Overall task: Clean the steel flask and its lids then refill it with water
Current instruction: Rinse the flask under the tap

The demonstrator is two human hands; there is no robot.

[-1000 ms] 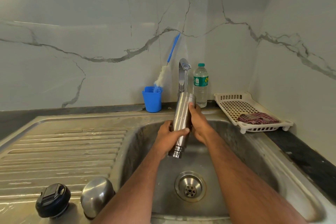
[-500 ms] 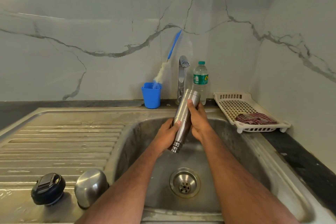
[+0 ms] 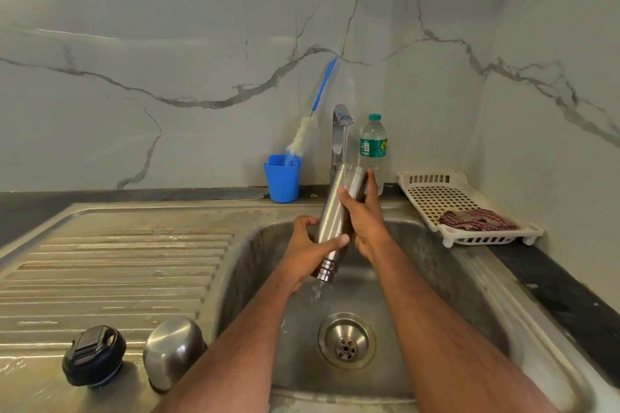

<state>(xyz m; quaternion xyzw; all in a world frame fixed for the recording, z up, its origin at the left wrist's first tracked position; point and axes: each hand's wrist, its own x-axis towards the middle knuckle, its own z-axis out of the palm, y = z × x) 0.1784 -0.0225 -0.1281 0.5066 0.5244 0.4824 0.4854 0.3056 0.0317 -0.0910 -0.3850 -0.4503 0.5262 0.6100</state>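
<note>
Steel flask (image 3: 337,211) inverted over the sink (image 3: 436,278), mouth down, draining. Left hand (image 3: 310,253) clasps its neck end, right hand (image 3: 364,214) its base. Judgement: hold steeply until dripping stops; 2 lids (image 3: 134,355) wait at the sink's front-left corner.

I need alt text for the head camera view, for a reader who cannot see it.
Two hands, left hand and right hand, grip an upside-down steel flask over the sink, and water runs out of its mouth. A black lid and a steel cap stand on the drainboard.
</note>
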